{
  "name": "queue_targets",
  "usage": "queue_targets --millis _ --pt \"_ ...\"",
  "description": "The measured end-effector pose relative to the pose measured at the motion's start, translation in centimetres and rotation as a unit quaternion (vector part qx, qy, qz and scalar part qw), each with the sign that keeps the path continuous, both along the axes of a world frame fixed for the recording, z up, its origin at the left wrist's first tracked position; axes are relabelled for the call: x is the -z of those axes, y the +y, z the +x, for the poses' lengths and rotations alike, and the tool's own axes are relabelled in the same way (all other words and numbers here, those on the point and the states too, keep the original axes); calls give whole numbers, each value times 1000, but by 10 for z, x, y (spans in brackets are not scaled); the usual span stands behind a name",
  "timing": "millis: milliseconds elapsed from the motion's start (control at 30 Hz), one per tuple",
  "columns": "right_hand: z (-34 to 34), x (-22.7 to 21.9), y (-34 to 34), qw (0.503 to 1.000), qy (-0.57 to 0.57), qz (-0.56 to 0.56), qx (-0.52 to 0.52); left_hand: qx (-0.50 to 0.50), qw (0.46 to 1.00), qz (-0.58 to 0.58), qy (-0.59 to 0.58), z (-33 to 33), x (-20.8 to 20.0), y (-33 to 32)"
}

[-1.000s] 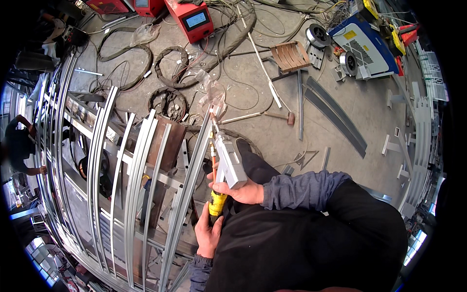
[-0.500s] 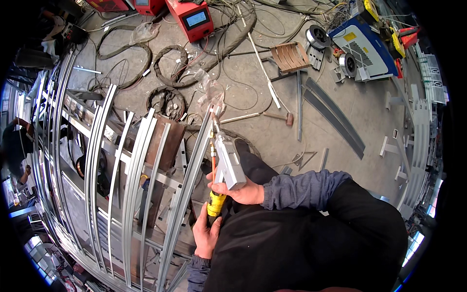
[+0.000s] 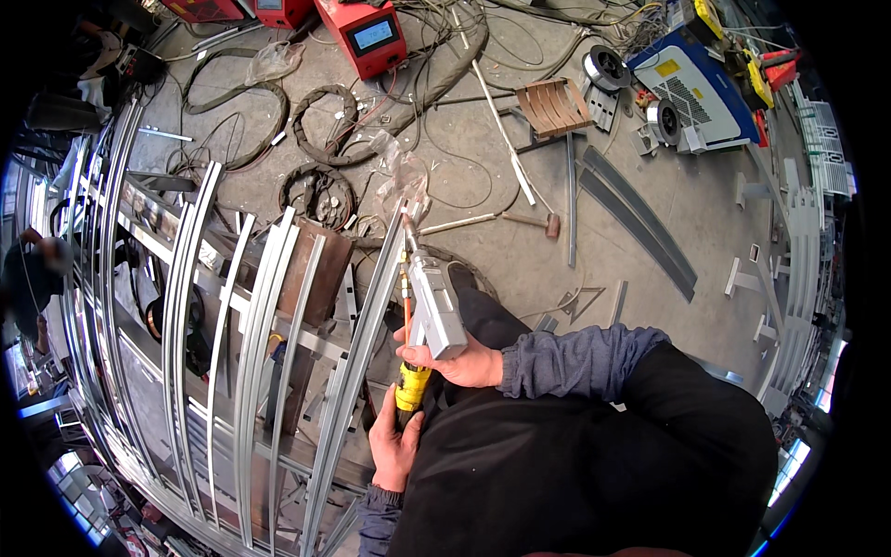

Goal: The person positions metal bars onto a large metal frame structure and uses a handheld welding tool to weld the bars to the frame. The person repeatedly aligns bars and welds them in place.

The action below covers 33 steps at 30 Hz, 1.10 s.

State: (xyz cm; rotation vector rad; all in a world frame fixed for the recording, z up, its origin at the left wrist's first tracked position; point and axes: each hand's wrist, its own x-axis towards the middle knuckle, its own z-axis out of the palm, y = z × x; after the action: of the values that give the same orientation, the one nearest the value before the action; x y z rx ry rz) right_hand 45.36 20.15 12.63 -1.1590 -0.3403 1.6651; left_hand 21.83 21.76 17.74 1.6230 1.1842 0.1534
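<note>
My right hand (image 3: pixel 471 362) is wrapped round a grey handheld welding gun (image 3: pixel 435 302), whose narrow nozzle meets the far end of a long metal profile (image 3: pixel 357 348). An orange hose (image 3: pixel 406 311) with brass fittings runs along the gun's left side. Lower down, my left hand (image 3: pixel 395 446) is closed round the black lower part of a yellow-and-black connector sleeve (image 3: pixel 410 388) below the gun. A crumpled clear plastic sheet (image 3: pixel 402 176) lies just beyond the nozzle tip.
Several long metal profiles (image 3: pixel 264 353) lie across a frame on the left. Coiled cables (image 3: pixel 325 130) and a red machine with a screen (image 3: pixel 373 39) are on the floor ahead. A mallet (image 3: pixel 551 226), curved dark strips (image 3: pixel 640 227) and a blue-white machine (image 3: pixel 696 93) are right. Another person (image 3: pixel 32 278) stands far left.
The person at the far left has shifted and shows more. My hands and the welding gun stay nearly still, with only a slight shift of the gun.
</note>
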Motion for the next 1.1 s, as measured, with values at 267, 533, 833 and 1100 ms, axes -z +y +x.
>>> queue_targets --millis 267,533,833,1100 --pt "1 -1 1 1000 8 2 5 -6 1000 -11 -9 0 3 1" --pt "0 4 2 1000 -3 11 -3 -14 1000 -20 -15 -2 6 -2" --pt "2 0 3 1000 -11 17 -8 -16 999 -22 -17 -1 4 -1" --pt "-1 5 1 999 -15 27 13 -17 999 -27 -9 4 -1 0"
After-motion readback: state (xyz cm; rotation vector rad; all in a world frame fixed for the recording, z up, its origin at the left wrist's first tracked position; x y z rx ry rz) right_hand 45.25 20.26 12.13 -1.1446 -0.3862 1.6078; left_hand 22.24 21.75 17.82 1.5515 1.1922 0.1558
